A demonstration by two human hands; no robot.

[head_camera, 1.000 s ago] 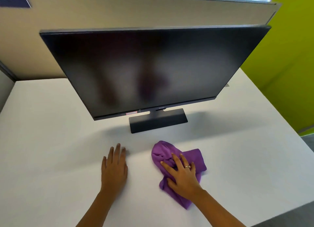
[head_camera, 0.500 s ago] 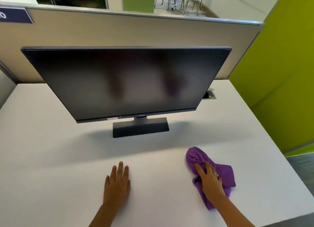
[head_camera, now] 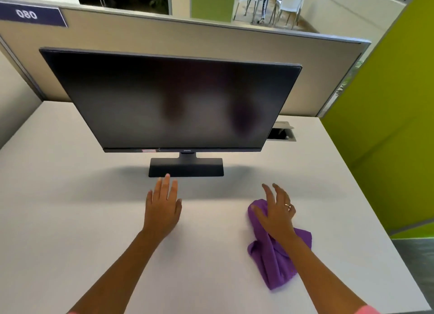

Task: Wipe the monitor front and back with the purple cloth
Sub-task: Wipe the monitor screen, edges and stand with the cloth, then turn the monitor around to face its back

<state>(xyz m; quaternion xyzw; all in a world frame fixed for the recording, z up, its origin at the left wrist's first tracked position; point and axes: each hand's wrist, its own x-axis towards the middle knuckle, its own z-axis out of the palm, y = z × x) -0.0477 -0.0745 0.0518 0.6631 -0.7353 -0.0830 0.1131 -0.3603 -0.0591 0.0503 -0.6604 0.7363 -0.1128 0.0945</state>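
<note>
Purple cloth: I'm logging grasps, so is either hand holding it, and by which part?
Neither grips it. The right hand lies open over the purple cloth's far end; the left hand is flat on the desk.

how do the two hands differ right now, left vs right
The left hand has its fingers straight and close together; the right hand has them spread and slightly bent. The left hand is over the bare desk near the monitor base; the right hand is on the purple cloth. Only the right hand wears a ring. Both are palm down, and neither touches the monitor.

A dark blue sign (head_camera: 32, 15) on the partition (head_camera: 211, 46) reads "080"; the monitor (head_camera: 171, 102) logo is illegible.
</note>
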